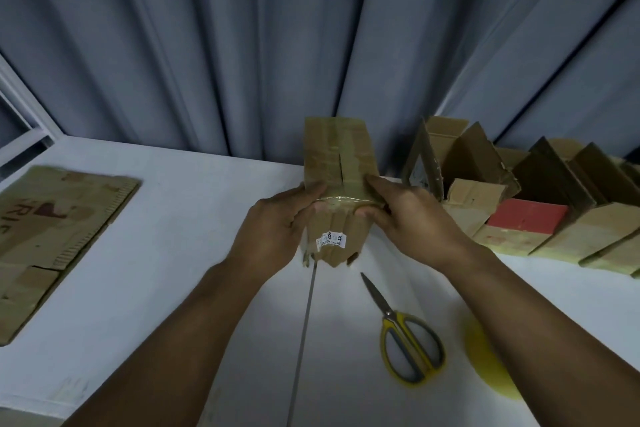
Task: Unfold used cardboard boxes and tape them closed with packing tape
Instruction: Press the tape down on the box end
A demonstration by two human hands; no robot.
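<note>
"Checking clearance: what bounds the cardboard box (337,156)?" asks the inspector.

"Rear: the curtain (242,45), close behind its far end. Right: a row of open boxes (519,191), near. Left: bare white table (173,253), with flattened cardboard (52,236) well apart at the table's left edge. Front: scissors (401,333) lie just right of the near end. A blurred yellow round object (485,364) sits partly under the right forearm."

"Orientation and grip?"

"The long axis runs away from the person, toward the curtain. The taped seam faces up. Whether the box rests on the table cannot be told. The left hand (277,229) curls round the left edge, thumb on top. The right hand (412,218) clamps the right edge, fingers on top, thumb on the near face, at a clear tape band (341,199)."
</note>
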